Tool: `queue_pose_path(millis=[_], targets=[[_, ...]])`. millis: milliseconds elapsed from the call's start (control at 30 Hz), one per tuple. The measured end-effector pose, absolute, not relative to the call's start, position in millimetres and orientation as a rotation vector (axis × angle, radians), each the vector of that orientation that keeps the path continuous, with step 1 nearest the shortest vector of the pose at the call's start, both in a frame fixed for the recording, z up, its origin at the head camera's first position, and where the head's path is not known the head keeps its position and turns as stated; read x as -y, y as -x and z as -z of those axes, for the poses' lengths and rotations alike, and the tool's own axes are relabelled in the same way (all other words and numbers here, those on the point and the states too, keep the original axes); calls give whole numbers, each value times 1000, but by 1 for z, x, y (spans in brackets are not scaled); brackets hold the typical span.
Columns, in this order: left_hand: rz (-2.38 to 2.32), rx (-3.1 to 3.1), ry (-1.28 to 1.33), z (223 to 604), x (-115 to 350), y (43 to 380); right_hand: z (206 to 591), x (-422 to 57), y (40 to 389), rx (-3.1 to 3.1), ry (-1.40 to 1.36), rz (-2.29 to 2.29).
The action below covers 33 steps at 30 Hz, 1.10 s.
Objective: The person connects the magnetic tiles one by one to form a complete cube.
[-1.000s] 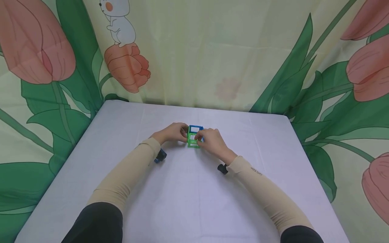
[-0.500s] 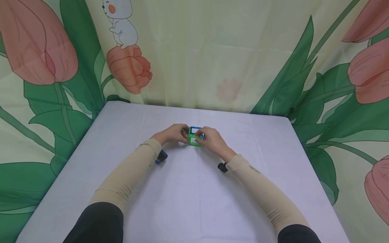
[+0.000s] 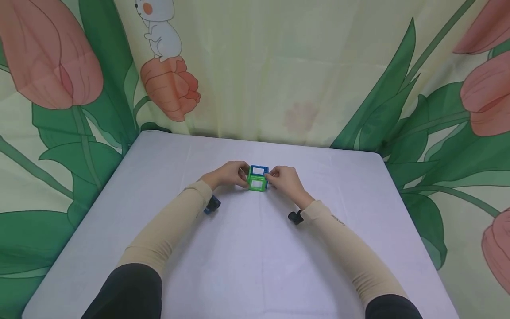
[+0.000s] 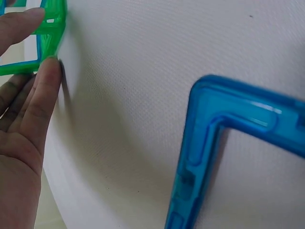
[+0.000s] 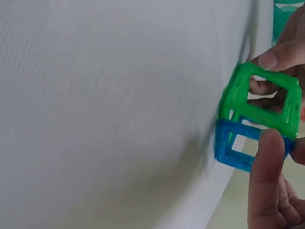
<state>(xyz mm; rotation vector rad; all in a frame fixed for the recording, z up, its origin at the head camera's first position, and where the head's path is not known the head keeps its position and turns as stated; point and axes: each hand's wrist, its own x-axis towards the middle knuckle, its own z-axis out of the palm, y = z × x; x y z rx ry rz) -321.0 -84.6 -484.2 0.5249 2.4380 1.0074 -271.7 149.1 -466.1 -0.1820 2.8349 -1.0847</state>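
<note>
A small box of square magnetic tiles stands on the table, with a green magnetic tile (image 3: 256,178) at the front and a blue magnetic tile (image 3: 259,167) at the top. On the box's left side my left hand (image 3: 228,173) holds it between thumb and fingers; the left wrist view shows them on the green frame (image 4: 56,24). My right hand (image 3: 287,180) pinches the right side. Its thumb (image 5: 268,162) lies over a blue frame (image 5: 233,158) in the right wrist view. The box's far side is hidden.
Another blue magnetic tile (image 4: 200,109) lies on the white-covered table (image 3: 239,266), close to the left wrist camera (image 3: 214,203). A black camera (image 3: 295,217) sits under the right wrist. A flower-printed curtain (image 3: 255,79) hangs behind the table.
The green tile that hung out at the box's front now stands upright against it. My right hand has shifted from the front to the right side. The left hand stays at the left.
</note>
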Motion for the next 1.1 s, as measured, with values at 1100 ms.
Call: queue_pose_path(millis=[1100], targets=[[-248, -2680, -183, 442, 140, 219, 490, -166, 291, -2567, 354, 1090]])
